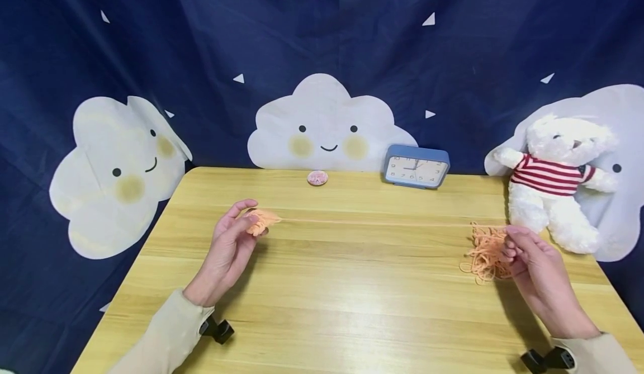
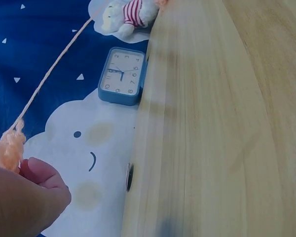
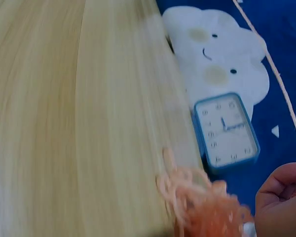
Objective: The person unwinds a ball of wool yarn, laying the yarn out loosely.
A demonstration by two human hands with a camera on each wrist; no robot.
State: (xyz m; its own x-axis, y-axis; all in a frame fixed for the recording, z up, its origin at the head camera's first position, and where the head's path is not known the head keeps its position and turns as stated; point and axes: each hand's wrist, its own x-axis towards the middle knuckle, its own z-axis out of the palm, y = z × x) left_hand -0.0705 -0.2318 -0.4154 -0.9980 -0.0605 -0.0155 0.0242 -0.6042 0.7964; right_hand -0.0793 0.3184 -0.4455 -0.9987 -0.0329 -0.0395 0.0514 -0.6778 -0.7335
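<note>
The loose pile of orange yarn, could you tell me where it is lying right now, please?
In the head view the loose pile of orange yarn lies on the table at its right side, against the right hand, just in front of the teddy bear.

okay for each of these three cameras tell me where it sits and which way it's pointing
Head: worn on the head, looking forward and down over the table; shows both sleeves, the left hand gripping a yarn wad and the right hand by the yarn pile.
Left wrist: beside the left hand, facing along the table toward the clock; only fingers show.
Right wrist: beside the right hand, facing along the table; only fingers show.
Shared: both wrist views catch the clock, strand and cloud backdrop.
</note>
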